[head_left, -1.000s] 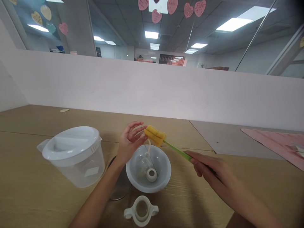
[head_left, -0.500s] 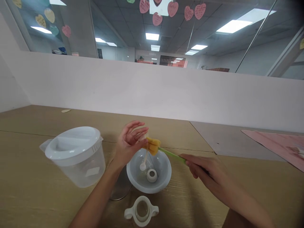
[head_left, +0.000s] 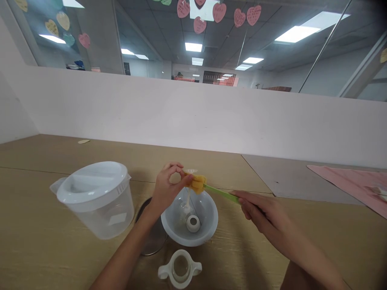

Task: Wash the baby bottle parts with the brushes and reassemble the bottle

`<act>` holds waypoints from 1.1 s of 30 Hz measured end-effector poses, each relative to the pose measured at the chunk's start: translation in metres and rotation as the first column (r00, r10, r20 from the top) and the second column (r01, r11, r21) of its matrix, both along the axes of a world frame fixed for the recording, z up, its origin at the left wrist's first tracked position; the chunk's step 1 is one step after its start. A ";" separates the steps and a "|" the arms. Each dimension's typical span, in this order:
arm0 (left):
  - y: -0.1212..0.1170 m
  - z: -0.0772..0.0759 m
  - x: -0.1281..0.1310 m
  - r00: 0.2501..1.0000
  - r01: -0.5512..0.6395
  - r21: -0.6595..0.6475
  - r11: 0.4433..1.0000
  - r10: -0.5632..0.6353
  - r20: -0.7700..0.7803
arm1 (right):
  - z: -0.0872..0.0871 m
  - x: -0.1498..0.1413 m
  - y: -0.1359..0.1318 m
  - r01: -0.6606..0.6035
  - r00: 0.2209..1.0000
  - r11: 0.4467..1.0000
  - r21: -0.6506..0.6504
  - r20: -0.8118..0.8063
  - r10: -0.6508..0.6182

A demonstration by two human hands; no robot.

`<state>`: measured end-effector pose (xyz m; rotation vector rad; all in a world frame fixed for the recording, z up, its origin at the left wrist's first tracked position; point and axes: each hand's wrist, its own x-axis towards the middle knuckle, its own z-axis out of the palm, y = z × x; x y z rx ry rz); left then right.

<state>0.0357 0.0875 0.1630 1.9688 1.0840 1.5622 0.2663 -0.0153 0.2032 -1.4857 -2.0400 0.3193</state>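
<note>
My right hand (head_left: 263, 213) is closed around the green handle of a yellow sponge brush (head_left: 198, 184). My left hand (head_left: 171, 183) pinches at the sponge's left end, thumb against forefinger. A clear straw piece (head_left: 191, 171) shows just behind the sponge, its pale tube hanging down into the bowl; the pinched part is mostly hidden. Below sits a white bowl (head_left: 208, 233) with a small white ring-shaped part (head_left: 193, 223) inside. In front of the bowl stands a white two-handled bottle collar (head_left: 181, 251).
At left is a clear plastic pitcher (head_left: 102, 217) with a white lid. A round dark metal lid or plate (head_left: 151, 237) lies partly under my left forearm, beside the bowl. A pink cloth (head_left: 347, 181) is at far right, and a white wall (head_left: 193, 117) rises behind the table.
My left hand's fingers have curled from spread to a pinch. The sponge and the hanging tube have shifted slightly right, and my right hand a little with them.
</note>
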 end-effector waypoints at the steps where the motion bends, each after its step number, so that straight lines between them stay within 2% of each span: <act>1: -0.002 0.001 0.001 0.999 -0.033 0.026 0.999 0.034 -0.029 | 0.000 -0.001 0.001 -0.001 1.000 1.000 0.000 0.001 0.001; 4: -0.006 0.000 0.003 0.995 -0.072 0.078 0.994 0.077 -0.067 | 0.000 -0.003 0.002 -0.008 1.000 1.000 -0.004 0.017 0.008; 12: -0.014 0.007 0.004 0.970 -0.004 0.152 0.988 0.041 -0.241 | -0.003 -0.003 0.004 0.040 0.999 0.999 0.004 0.012 -0.040; 15: -0.016 0.011 0.002 0.971 -0.012 0.212 0.977 0.062 -0.230 | -0.007 0.000 0.009 0.149 0.988 0.988 0.049 -0.044 -0.147; 17: -0.017 0.012 0.000 0.970 -0.047 0.252 0.967 0.104 -0.218 | -0.007 0.002 0.012 0.268 0.961 0.959 0.093 -0.087 -0.261; 19: -0.017 0.011 -0.001 0.962 -0.099 0.269 0.958 0.162 -0.222 | -0.007 0.005 0.012 0.320 0.943 0.942 0.102 -0.136 -0.305; 22: -0.015 0.011 -0.003 0.947 -0.139 0.180 0.974 0.184 -0.262 | -0.004 0.004 0.007 0.187 0.971 0.981 0.053 -0.158 -0.177; 24: -0.013 0.012 -0.005 0.939 -0.129 0.066 0.989 0.143 -0.313 | -0.003 0.001 0.003 0.104 0.991 0.995 0.002 -0.086 -0.103; 25: -0.012 0.013 -0.007 0.928 -0.125 0.014 0.992 0.122 -0.352 | -0.003 -0.001 0.002 0.102 0.994 0.995 -0.019 -0.029 -0.102; 28: -0.010 0.015 -0.015 0.841 -0.168 -0.095 0.981 0.092 -0.533 | -0.006 -0.004 0.006 0.201 0.973 0.979 -0.017 0.124 -0.197; 31: -0.007 0.013 -0.029 0.696 -0.278 -0.168 0.946 0.078 -0.714 | -0.011 0.002 0.012 0.314 0.929 0.948 0.045 0.193 -0.317; 33: -0.003 0.007 -0.038 0.600 -0.335 -0.206 0.919 0.040 -0.799 | -0.014 0.007 0.015 0.339 0.915 0.939 0.053 0.213 -0.343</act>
